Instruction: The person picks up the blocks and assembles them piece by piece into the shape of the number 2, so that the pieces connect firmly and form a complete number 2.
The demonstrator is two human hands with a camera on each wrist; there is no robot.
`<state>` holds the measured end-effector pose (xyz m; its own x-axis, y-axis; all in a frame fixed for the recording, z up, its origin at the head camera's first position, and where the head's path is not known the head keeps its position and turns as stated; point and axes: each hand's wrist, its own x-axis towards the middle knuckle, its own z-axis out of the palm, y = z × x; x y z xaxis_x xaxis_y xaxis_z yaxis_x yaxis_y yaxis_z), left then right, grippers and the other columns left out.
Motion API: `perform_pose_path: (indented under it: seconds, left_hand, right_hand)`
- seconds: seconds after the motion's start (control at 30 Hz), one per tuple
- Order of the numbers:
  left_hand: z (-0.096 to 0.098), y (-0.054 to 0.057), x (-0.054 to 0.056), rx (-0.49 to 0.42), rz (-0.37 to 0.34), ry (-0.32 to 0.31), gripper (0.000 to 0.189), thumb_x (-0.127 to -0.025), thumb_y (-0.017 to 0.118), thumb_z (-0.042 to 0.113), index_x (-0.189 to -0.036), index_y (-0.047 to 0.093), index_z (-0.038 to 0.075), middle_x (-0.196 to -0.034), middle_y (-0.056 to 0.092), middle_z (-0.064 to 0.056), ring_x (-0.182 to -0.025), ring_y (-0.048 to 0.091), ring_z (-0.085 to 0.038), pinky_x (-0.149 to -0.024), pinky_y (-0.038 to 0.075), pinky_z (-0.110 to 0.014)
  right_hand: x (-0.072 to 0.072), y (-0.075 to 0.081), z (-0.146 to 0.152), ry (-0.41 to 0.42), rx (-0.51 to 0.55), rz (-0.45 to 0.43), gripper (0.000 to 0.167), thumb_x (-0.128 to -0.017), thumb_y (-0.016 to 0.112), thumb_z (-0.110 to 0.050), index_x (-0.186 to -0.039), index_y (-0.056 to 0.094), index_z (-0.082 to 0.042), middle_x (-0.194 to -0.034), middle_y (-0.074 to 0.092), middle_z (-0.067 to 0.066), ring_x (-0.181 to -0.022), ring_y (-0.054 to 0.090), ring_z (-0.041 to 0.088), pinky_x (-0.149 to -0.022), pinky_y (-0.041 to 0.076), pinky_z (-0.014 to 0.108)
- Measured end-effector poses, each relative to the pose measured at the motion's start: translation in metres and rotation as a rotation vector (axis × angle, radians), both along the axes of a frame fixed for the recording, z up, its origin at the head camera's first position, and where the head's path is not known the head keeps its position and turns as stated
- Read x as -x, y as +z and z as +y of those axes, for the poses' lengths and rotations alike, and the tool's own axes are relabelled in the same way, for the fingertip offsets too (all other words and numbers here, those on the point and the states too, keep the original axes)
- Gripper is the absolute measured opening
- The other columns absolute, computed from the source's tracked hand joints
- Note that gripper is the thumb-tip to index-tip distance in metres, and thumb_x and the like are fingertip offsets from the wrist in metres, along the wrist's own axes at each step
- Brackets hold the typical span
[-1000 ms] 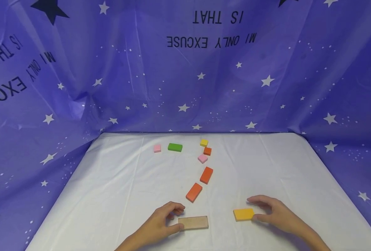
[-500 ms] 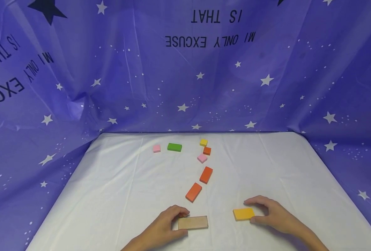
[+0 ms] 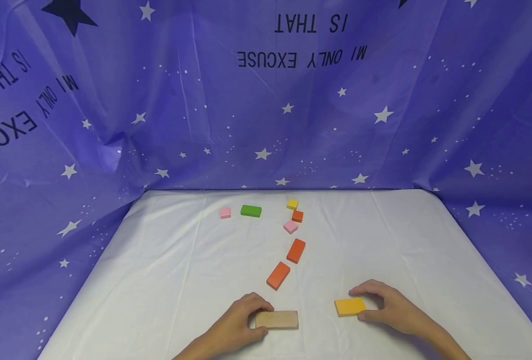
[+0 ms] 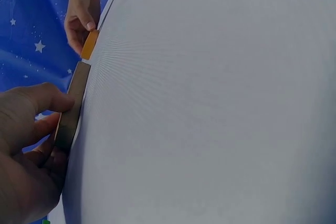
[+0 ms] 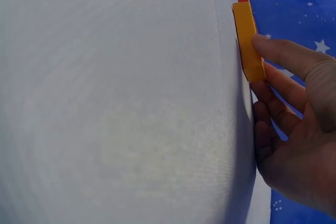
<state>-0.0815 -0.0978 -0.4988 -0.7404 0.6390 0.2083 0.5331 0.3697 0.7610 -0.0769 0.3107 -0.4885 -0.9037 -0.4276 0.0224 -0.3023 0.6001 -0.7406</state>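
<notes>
Well short of the far edge of the white-covered table [image 3: 383, 240], the left hand [image 3: 237, 322] curls, partly open, round a plain wooden block's [image 3: 281, 320] left end; the right hand [image 3: 397, 310] similarly straddles a yellow block [image 3: 349, 307], firmness unclear. Gripping nearer mid-block would probably steady both.

1. Between the tan rectangular wooden block [image 3: 277, 320] and the yellow-orange rectangular block [image 3: 349, 307], I have a wide lane of white cloth on the counter [image 3: 383, 240].
2. The left hand [image 3: 234, 322] blocks my way to the tan one's left end; the right hand [image 3: 396, 310] crowds the yellow-orange one's right end.
3. Ahead of the tan block, two red-orange rectangular blocks [image 3: 278, 276] bar me; I could pass on their right.
4. Farther off, a green rectangular block [image 3: 250, 211] and a small pink square block [image 3: 290, 227] leave a narrow gap.
</notes>
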Motion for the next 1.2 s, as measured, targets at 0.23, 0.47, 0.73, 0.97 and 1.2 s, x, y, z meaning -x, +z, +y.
perform_pose_path:
  seconds: [0.23,0.47,0.73,0.97,1.2]
  left_hand:
    - [0.003,0.003,0.004,-0.006,-0.016,-0.017,0.03,-0.083,0.075,0.007,-0.112,0.068,0.013,-0.107,0.062,0.008,-0.096,0.056,-0.004,-0.086,0.05,-0.026]
    - [0.01,0.003,0.01,-0.008,-0.007,-0.013,0.031,-0.085,0.074,0.007,-0.115,0.069,0.012,-0.108,0.062,0.007,-0.097,0.056,-0.004,-0.086,0.05,-0.026]
    - [0.021,0.002,0.017,-0.021,0.007,0.036,0.033,-0.082,0.074,0.003,-0.114,0.071,0.009,-0.108,0.061,0.006,-0.096,0.055,-0.006,-0.084,0.049,-0.024]
    - [0.025,0.001,0.02,-0.019,0.01,0.055,0.033,-0.082,0.074,0.002,-0.115,0.071,0.009,-0.108,0.061,0.006,-0.095,0.054,-0.006,-0.082,0.048,-0.023]
    - [0.026,0.002,0.019,0.003,0.034,0.068,0.033,-0.082,0.074,0.003,-0.115,0.071,0.01,-0.107,0.061,0.008,-0.095,0.053,-0.006,-0.082,0.047,-0.024]
  right_hand:
    - [0.0,0.0,0.0,0.02,0.001,0.007,0.035,-0.085,0.079,-0.034,-0.118,0.069,-0.024,-0.116,0.064,-0.01,-0.112,0.054,0.007,-0.097,0.038,0.014]
    - [0.0,0.001,-0.001,0.021,-0.016,0.015,0.033,-0.084,0.079,-0.035,-0.115,0.07,-0.026,-0.113,0.064,-0.013,-0.11,0.055,0.007,-0.096,0.038,0.016]
    - [0.001,0.002,-0.001,0.029,-0.022,0.029,0.031,-0.085,0.079,-0.035,-0.114,0.07,-0.028,-0.112,0.064,-0.014,-0.109,0.055,0.007,-0.096,0.039,0.017]
    - [0.001,0.002,-0.002,0.024,-0.033,0.024,0.032,-0.085,0.078,-0.037,-0.115,0.069,-0.028,-0.113,0.064,-0.014,-0.11,0.055,0.008,-0.097,0.04,0.018]
    - [0.001,0.005,-0.004,0.012,-0.054,-0.003,0.033,-0.084,0.078,-0.04,-0.115,0.069,-0.029,-0.114,0.063,-0.015,-0.111,0.054,0.008,-0.097,0.042,0.021]
